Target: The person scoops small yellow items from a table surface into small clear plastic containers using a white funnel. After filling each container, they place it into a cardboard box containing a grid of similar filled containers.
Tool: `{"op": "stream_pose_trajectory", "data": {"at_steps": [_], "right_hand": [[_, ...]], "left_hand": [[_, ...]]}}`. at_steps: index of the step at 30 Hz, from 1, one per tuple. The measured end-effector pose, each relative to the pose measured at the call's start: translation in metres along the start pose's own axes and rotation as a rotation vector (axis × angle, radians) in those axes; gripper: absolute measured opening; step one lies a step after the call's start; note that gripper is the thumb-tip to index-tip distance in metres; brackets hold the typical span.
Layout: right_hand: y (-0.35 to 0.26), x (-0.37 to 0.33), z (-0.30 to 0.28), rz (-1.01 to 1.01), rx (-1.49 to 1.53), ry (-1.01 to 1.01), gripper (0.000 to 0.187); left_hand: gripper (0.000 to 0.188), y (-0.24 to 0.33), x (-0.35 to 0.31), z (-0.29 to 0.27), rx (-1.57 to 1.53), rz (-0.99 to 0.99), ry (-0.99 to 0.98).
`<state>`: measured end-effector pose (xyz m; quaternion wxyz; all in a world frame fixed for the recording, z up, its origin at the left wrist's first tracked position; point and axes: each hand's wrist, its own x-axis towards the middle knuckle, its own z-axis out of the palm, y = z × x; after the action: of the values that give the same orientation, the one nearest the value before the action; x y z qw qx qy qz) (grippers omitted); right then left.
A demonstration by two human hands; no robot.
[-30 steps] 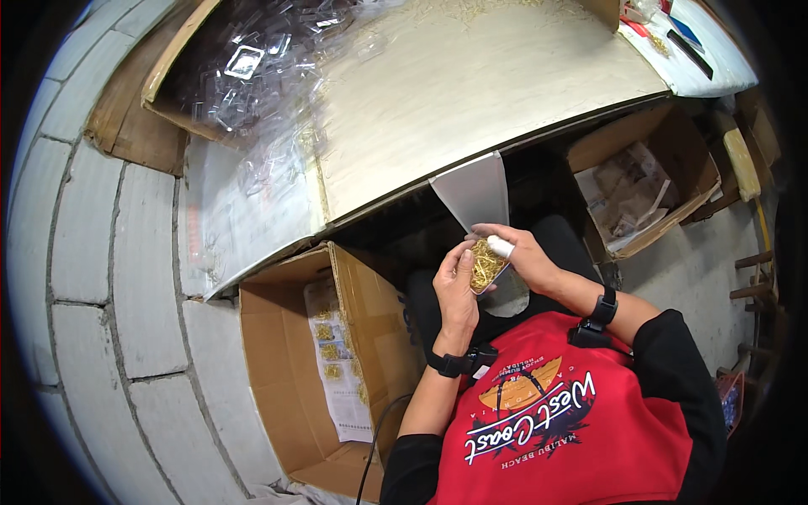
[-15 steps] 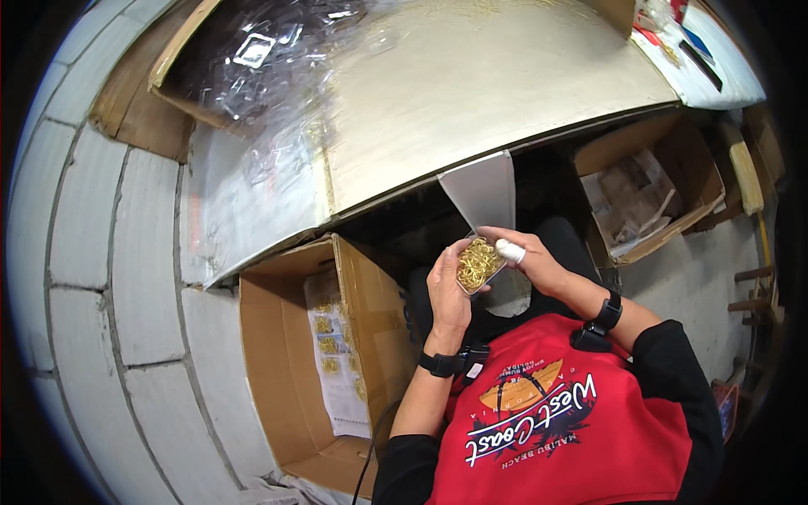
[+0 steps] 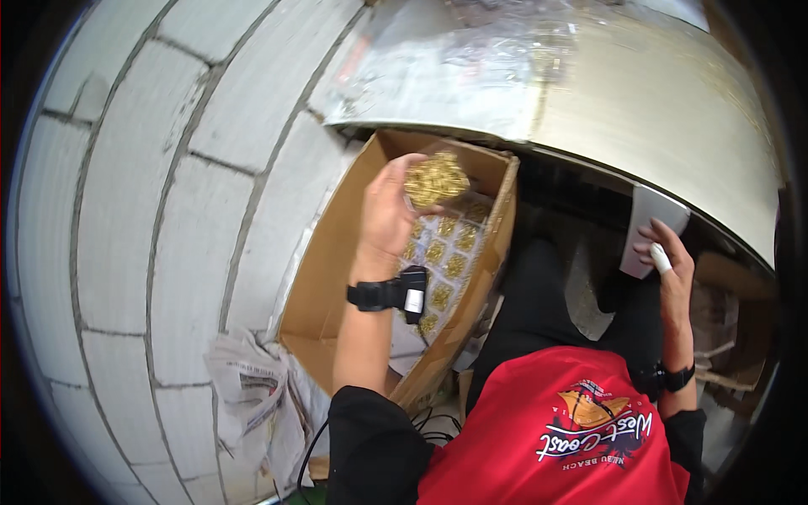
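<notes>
My left hand (image 3: pixel 389 215) is closed on a small clear plastic box (image 3: pixel 436 180) heaped with gold-coloured curly metal pieces. It holds the box above an open cardboard carton (image 3: pixel 324 311), in whose bottom several similar boxes of gold pieces (image 3: pixel 435 251) stand in rows. Over on the right, my right hand (image 3: pixel 673 273) has its fingers apart and nothing in them; a white wrapping (image 3: pixel 660 257) covers one finger. Those fingers lie over a pale grey flap (image 3: pixel 646 220) at the table's edge, and I cannot tell whether they touch it.
The pale worktable (image 3: pixel 648 109) runs across the far side, with clear plastic packaging (image 3: pixel 505 38) on its left part. Crumpled printed paper (image 3: pixel 257 387) lies left of the carton. Dark cables (image 3: pixel 433 425) trail beside my lap. Another carton (image 3: pixel 724 370) stands under the table at right.
Both hands held the box together before. My left hand has carried it left over the carton, while my right hand has let go and moved to the flap. The view has swung left.
</notes>
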<state>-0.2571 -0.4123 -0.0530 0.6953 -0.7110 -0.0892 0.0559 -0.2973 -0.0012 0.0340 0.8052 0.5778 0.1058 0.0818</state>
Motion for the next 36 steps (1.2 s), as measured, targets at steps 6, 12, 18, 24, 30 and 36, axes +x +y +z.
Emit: {"op": "stream_pose_trajectory", "data": {"at_steps": [6, 12, 18, 24, 30, 36], "right_hand": [[0.035, -0.009, -0.008, 0.325, 0.0, 0.015, 0.039], [0.044, -0.001, 0.008, 0.362, -0.094, -0.142, 0.034], [0.039, 0.004, 0.037, 0.442, -0.207, -0.301, 0.03], [0.035, 0.014, 0.052, 0.318, -0.384, -0.34, 0.028], [-0.009, 0.06, 0.016, -0.151, -0.607, -0.425, 0.027], [-0.014, 0.149, -0.186, -0.238, -0.83, 0.487, 0.034]], "left_hand": [[0.036, -0.047, -0.051, -0.191, 0.127, -0.219, 0.375], [0.026, -0.165, -0.121, -0.293, 0.131, -0.581, 0.803], [0.034, -0.25, -0.147, -0.325, -0.25, -0.444, 1.335], [0.019, -0.307, -0.146, -0.414, 1.185, -0.672, 0.802], [0.018, -0.277, -0.008, -0.339, 0.611, -0.471, 0.797], [0.019, -0.196, 0.06, -0.272, 0.507, -0.314, 0.749]]}}
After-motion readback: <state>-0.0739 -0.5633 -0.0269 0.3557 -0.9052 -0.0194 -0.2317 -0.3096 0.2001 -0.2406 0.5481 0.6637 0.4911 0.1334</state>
